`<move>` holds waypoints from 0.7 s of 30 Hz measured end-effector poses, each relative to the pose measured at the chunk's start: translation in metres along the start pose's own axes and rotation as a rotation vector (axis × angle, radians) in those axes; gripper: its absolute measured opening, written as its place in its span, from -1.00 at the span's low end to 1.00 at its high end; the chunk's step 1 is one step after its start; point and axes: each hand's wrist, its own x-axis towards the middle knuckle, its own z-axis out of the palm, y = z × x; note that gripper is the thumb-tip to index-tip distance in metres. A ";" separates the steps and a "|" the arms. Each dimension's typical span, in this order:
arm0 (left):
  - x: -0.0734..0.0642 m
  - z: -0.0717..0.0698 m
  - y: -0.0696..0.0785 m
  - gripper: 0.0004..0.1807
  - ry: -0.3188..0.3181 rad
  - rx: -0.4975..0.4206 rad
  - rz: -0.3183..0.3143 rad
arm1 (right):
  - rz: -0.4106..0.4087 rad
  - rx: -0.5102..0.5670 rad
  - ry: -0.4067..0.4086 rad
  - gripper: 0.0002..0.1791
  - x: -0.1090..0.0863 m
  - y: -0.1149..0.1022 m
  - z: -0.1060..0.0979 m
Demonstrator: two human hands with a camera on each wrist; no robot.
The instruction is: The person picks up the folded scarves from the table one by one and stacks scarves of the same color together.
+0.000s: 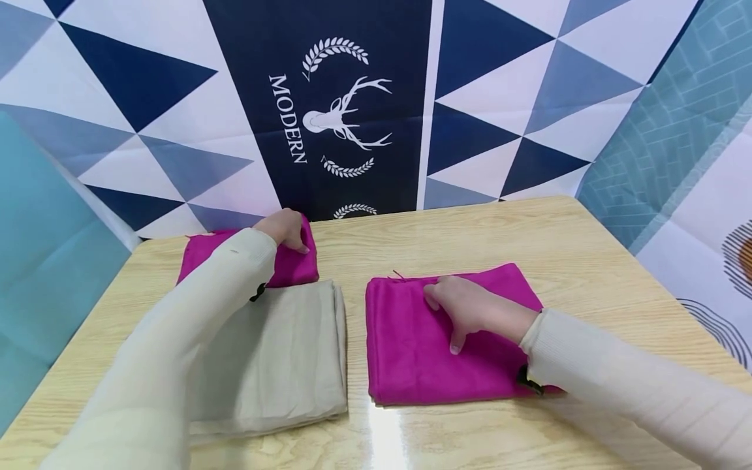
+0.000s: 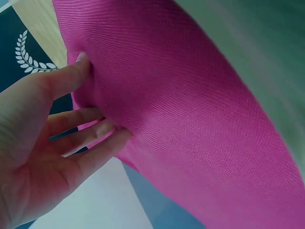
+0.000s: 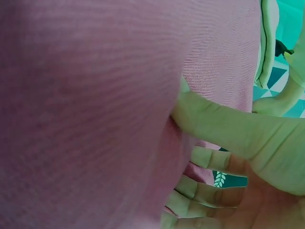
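Note:
A folded magenta cloth [image 1: 399, 365] lies at the right of the table. My right hand [image 1: 472, 310] rests on its upper half, thumb spread toward me. In the right wrist view, the thumb [image 3: 209, 117] presses a crease into the fabric. At the back left, another folded magenta cloth [image 1: 294, 267] sits behind a folded beige cloth [image 1: 288, 359]. My left hand [image 1: 284, 228] touches that magenta cloth's far right corner. The left wrist view has its thumb and extended fingertips against the fabric, apart from each other. My left forearm covers part of both left cloths.
The light wood table [image 1: 470, 235] carries all three cloths, with a narrow strip of wood between the beige and right magenta ones. Behind its far edge hangs a patterned backdrop [image 1: 358, 189] with a deer head. A teal surface [image 1: 47, 261] borders the left side.

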 end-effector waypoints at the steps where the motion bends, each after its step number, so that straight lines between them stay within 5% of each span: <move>1: 0.000 0.000 0.002 -0.48 0.004 -0.007 0.005 | 0.002 -0.003 -0.005 -0.32 0.000 -0.001 -0.001; 21: 0.015 -0.013 0.047 -0.45 0.058 0.040 0.082 | 0.036 0.000 -0.040 -0.33 0.002 -0.007 -0.005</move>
